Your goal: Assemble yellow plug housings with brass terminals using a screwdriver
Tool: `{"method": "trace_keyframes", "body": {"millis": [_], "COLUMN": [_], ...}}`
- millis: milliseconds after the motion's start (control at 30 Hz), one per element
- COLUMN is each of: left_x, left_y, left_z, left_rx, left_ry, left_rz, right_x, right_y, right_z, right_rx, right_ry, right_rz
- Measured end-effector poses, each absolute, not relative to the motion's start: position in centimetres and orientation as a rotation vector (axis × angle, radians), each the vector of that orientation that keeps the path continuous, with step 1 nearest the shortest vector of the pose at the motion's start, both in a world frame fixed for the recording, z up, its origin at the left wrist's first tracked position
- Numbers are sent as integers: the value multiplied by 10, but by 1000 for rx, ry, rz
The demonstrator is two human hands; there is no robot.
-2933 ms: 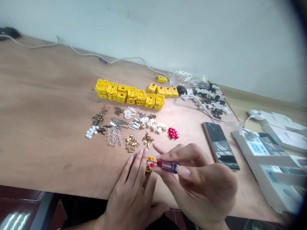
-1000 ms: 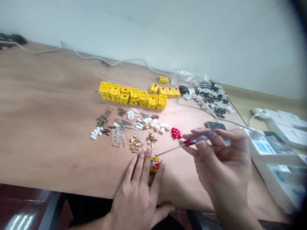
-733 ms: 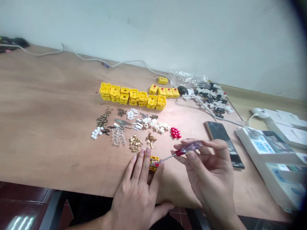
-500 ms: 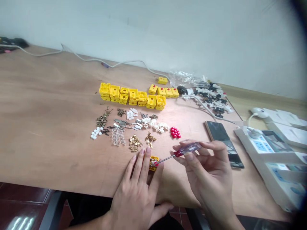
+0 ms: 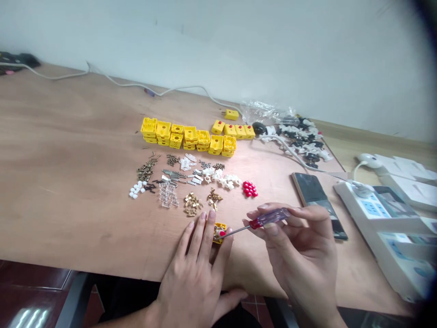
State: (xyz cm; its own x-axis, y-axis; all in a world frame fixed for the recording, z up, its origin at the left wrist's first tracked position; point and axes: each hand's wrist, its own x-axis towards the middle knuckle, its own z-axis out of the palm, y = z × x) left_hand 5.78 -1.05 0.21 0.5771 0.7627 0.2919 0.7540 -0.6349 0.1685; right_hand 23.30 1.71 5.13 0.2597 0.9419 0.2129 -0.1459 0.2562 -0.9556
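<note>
My right hand [image 5: 300,246] grips a screwdriver [image 5: 271,217] with a clear purple and red handle. Its thin shaft slants down to the left, the tip at a small open yellow plug housing [image 5: 220,240] on the table. Inside that housing a red button and some metal parts show. My left hand [image 5: 196,269] rests with fingers stretched forward, holding the housing between its index and middle fingers. The fingers cover part of the housing. Just beyond lie piles of brass pieces [image 5: 193,203] and clear plastic pieces [image 5: 168,196].
Stacked yellow housings [image 5: 189,136] stand in a row behind loose screws, blades and white parts. Red buttons [image 5: 250,188] lie to the right. A phone [image 5: 316,200], a white power-socket unit [image 5: 358,228] and a heap of black and white parts [image 5: 303,141] occupy the right side.
My right hand has shifted slightly right, and the screwdriver handle has turned a little in its fingers. The left hand and the housing stay in place.
</note>
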Motion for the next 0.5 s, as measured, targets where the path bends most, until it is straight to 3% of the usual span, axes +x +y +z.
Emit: {"method": "trace_keyframes", "body": {"millis": [500], "left_x": [58], "left_y": [-11], "left_z": [3], "left_rx": [2769], "left_ry": [1320], "left_rz": [532], "right_x": [236], "right_y": [15], "right_z": [51], "right_rx": [-1019], "right_ry": [-1015], "right_rz": [921]}}
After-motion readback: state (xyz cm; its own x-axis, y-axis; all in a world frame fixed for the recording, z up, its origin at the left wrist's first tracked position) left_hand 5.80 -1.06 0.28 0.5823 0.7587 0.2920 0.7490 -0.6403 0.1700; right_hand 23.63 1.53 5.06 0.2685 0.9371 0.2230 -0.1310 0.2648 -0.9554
